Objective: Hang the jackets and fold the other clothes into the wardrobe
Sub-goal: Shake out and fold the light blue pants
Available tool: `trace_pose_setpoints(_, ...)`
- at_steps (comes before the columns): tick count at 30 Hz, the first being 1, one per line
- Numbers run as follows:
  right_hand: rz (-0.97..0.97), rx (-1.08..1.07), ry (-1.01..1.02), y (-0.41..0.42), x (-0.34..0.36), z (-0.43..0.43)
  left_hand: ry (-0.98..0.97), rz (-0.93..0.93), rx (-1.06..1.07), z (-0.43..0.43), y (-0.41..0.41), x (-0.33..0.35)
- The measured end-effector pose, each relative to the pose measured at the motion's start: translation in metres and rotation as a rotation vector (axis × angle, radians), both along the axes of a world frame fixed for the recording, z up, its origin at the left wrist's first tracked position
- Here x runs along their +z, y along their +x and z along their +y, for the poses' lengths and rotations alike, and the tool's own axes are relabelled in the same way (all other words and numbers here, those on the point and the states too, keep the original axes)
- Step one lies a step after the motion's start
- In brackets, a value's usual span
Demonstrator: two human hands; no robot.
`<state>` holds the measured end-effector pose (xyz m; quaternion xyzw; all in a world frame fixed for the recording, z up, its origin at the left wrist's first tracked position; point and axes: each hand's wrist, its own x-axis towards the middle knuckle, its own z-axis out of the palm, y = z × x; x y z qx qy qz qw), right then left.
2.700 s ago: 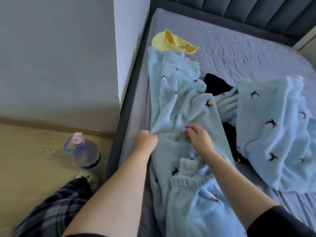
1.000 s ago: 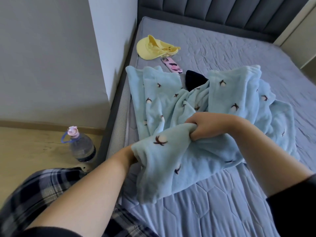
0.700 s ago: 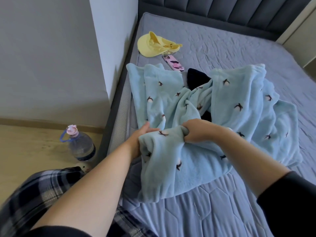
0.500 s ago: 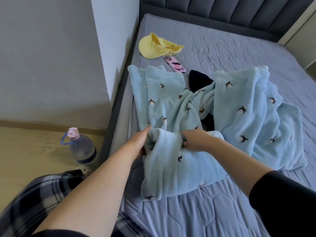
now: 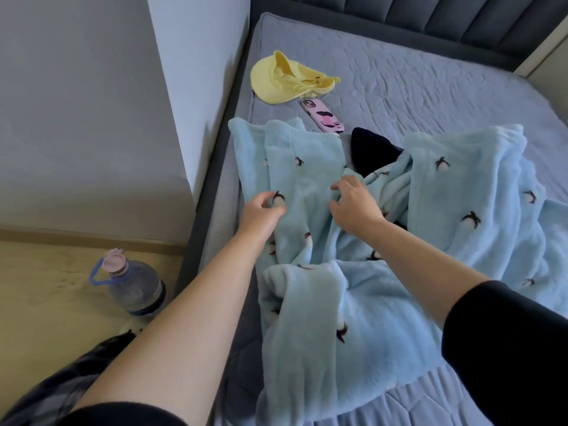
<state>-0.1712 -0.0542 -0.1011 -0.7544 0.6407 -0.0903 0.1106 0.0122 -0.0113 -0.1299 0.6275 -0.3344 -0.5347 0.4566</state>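
On fleece pyjamas point(image 5: 307, 167), loosely curled fingers point(image 5: 339, 187) touch.

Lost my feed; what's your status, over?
Left hand and right hand open on light-blue penguin fleece. Fleece half folded on the bed. Pink phone just beyond it.

Taking the pink phone point(image 5: 323, 115) as the landmark: one phone lies on one bed point(image 5: 430, 87). One yellow cap point(image 5: 285, 79) sits just beyond the phone. One dark garment point(image 5: 372, 152) shows just nearer than the phone, partly buried. The light blue penguin-print fleece point(image 5: 353, 302) spreads nearer than the phone; whether it is one piece or two cannot be told. Two hands lie on it: left hand point(image 5: 261, 213), right hand point(image 5: 353, 204). One water bottle point(image 5: 132, 287) stands on the floor, well left of the phone.
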Motion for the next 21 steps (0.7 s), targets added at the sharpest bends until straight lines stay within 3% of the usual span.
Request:
trace_pose_setpoints(2, 0.006, -0.01, -0.01, -0.002, -0.004, -0.021, 0.033, 0.01, 0.019, -0.013, -0.003, -0.008)
trace_pose_setpoints(4, -0.097, -0.115, 0.035, -0.003, -0.006, -0.043, 0.059, 0.145, 0.031, -0.026, -0.006, -0.014)
trace_pose_setpoints(6, -0.255, -0.297, 0.108, -0.004, -0.008, -0.064, 0.036, 0.276, 0.037, -0.036, -0.008, -0.014)
trace_pose_setpoints(9, -0.49, -0.542, 0.269, 0.001, -0.013, -0.09, 0.018, 0.324, 0.048, -0.05, -0.006, -0.016)
trace_pose_setpoints(12, -0.817, -0.658, 0.405, 0.003, -0.019, -0.102, 0.087, 0.464, 0.023, -0.057, -0.005, -0.019)
trace_pose_setpoints(14, -0.92, -0.713, 0.467, 0.005, -0.017, -0.107, 0.135, 0.431, -0.024, -0.058, -0.006, -0.018)
trace_pose_setpoints(16, -0.885, -0.69, 0.431, 0.009, -0.009, -0.112, 0.111, 0.35, -0.023, -0.06, -0.005, -0.016)
trace_pose_setpoints(19, -0.772, -0.516, 0.225, 0.018, 0.012, -0.116, -0.115, 0.174, -0.056, -0.061, -0.001, -0.007)
trace_pose_setpoints(21, -0.926, -0.435, 0.239, 0.025, 0.028, -0.116, -0.253, 0.187, -0.055, -0.059, 0.002, 0.0)
